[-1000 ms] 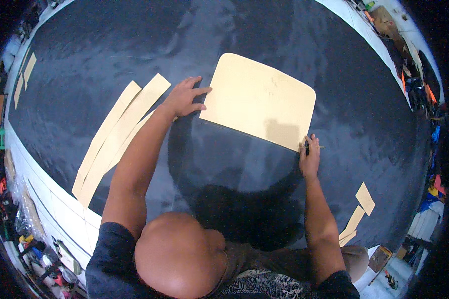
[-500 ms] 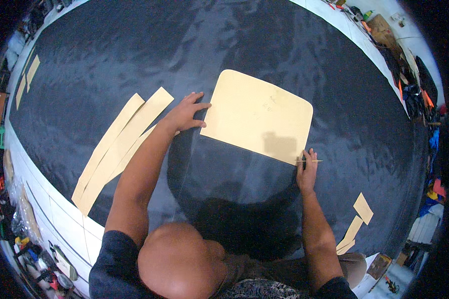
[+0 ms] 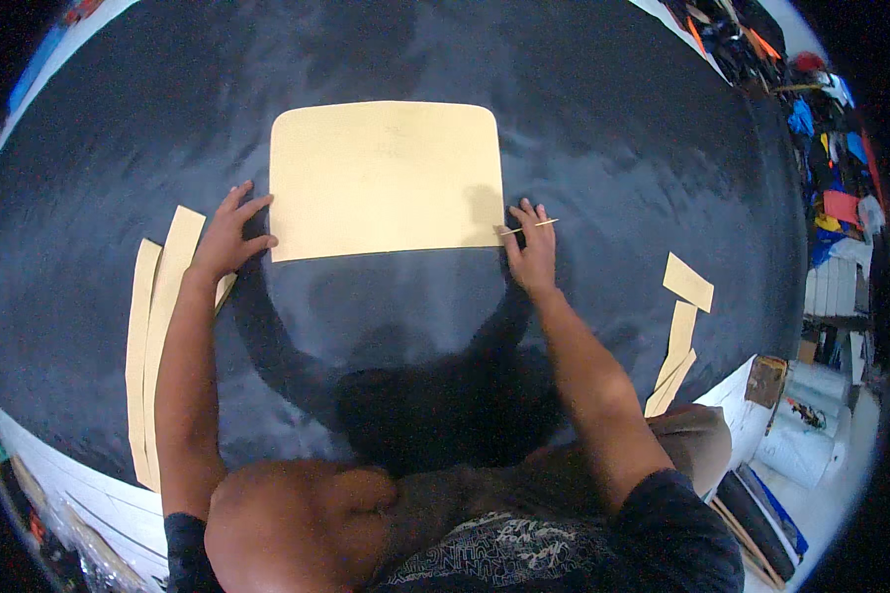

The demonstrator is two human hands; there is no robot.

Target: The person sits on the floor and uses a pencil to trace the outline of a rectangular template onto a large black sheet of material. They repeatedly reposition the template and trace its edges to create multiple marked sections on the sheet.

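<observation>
Tan rounded-corner sheet lies flat on the dark matte table. Left hand, fingers spread and holding nothing, touches its lower-left corner. Right hand pinches a thin pencil-like stick at the lower-right corner. Long tan strips lie just left of the left fingers.

tan rounded sheet, flat, thin stick

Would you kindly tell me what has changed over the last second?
The tan sheet now lies square to the person, having sat skewed before. The left hand stayed at its left edge, and the right hand still holds the thin stick at the lower right corner. The cut strips lie as before.
</observation>
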